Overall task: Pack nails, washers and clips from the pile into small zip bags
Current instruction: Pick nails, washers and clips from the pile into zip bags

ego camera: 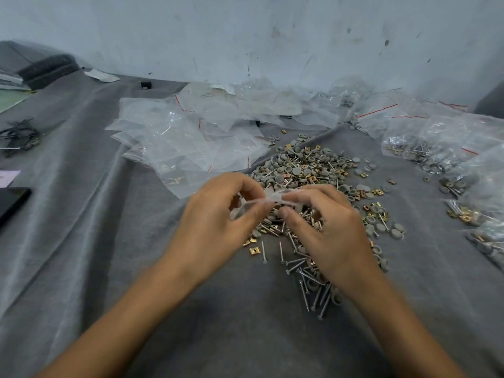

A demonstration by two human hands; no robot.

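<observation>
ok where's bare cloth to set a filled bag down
Bare grey cloth: left of the left hand, between the heap of empty clear zip bags and the black flat slab. Also the near strip between the forearms. Crowded: the pile of nails, washers and clips and the filled bags at right.

Wide-angle view from the person's head, facing forward and down, close above the left hand [215,216] and right hand [327,230] at centre; pile [313,170] toward 1 o'clock, wall [272,36] at 12 o'clock.
</observation>
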